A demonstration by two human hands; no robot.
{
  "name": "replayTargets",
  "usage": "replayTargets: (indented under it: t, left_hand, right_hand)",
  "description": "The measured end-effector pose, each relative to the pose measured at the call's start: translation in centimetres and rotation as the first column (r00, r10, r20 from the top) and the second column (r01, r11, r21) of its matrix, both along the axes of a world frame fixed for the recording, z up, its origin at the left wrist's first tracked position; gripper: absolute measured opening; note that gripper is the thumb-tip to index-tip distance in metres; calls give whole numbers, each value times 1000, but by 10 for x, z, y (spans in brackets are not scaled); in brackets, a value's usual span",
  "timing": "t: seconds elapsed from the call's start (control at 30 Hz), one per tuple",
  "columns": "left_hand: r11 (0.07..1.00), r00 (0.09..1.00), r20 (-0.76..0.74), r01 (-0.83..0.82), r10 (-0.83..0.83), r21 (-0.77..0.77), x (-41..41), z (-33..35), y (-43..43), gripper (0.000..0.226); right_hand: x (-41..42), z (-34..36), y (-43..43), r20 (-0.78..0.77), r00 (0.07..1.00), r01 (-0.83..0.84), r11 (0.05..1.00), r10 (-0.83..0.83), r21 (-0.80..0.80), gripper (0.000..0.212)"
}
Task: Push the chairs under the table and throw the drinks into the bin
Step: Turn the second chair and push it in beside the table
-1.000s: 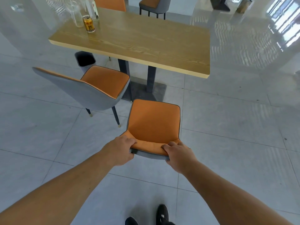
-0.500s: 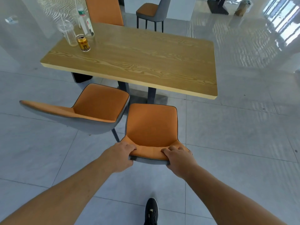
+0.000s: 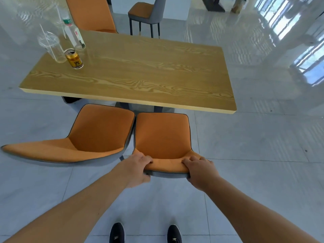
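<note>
An orange chair [image 3: 162,135] with a grey shell stands right in front of me, its seat front at the near edge of the wooden table [image 3: 140,76]. My left hand [image 3: 137,170] and my right hand [image 3: 201,171] both grip the top of its backrest. A second orange chair [image 3: 94,135] stands beside it on the left, turned at an angle. At the table's far left corner stand a gold can [image 3: 74,58], a clear plastic cup [image 3: 52,47] with a straw and a clear bottle [image 3: 75,35].
A dark bin [image 3: 70,99] peeks out under the table's left end. A third orange chair [image 3: 91,14] stands at the far side, and a grey-backed chair [image 3: 147,14] further back. Glossy tiled floor lies all around; my shoes [image 3: 145,234] are at the bottom.
The chair in my hands has slid forward to the table's edge, and I have stepped closer. It now stands right beside the left chair.
</note>
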State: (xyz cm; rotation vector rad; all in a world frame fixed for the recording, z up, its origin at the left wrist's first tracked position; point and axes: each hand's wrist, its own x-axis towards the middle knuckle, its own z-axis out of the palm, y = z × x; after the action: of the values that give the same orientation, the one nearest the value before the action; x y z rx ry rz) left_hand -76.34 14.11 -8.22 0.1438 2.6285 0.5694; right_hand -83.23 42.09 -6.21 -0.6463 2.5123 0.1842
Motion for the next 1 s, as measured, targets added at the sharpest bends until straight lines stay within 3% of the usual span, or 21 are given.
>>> replayTargets:
  t: [0.1,0.17,0.33,0.5,0.73,1.0]
  left_hand:
    - [994,992,64,113,-112,-11,2,3,-25,63]
    - [989,989,51,144,-142,-43,5,6,-56,58]
    - [972,999,-11,36,-40,-231,19,15,-159,50]
    - [931,998,-59,-33,12,-363,50,12,-247,53]
    - [953,982,-165,44,-97,-299,57,8,-258,27]
    - [967,955,-253,89,-151,-240,57,7,-253,30]
  right_hand:
    - [22,-3,-20,36,999,6,998,-8,63,48]
    - [37,-6,-44,37,999,22,1000,-23,20,50]
    - [59,-11,-125,24,1000,13,992,-10,-127,37]
    - [65,-16,-167,-49,999,15,998,-19,-65,26]
    - [64,-21,-165,-58,997,-57,995,52,-84,24]
    - [72,-22,-187,-54,996,-78,991,73,-111,17]
